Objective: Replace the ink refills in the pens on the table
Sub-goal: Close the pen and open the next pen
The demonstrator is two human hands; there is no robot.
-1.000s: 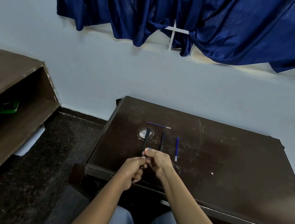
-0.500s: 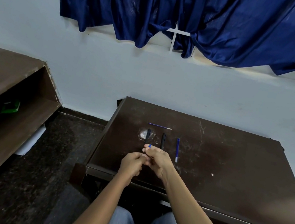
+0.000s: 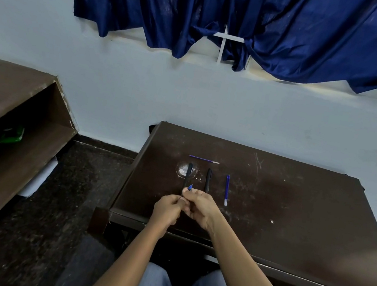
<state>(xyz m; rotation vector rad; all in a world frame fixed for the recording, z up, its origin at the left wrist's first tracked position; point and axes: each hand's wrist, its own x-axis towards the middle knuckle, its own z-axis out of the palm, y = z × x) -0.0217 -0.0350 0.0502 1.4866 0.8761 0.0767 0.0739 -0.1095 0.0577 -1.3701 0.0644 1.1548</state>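
My left hand and my right hand meet over the near left part of the dark table. Together they grip a small pen part whose blue tip sticks up above the fingers; the rest of it is hidden. Just beyond the hands, two black pens lie lengthwise: the left pen and the middle pen. A blue refill lies to their right. Another thin blue refill lies crosswise farther back.
A pale round smear marks the table under the left pen. A brown open shelf unit holding a green item stands at the left, with dark floor between it and the table. A blue curtain hangs above.
My left hand has moved up slightly against my right hand. The blue tip now shows a little more above the fingers. The things on the table have not moved.
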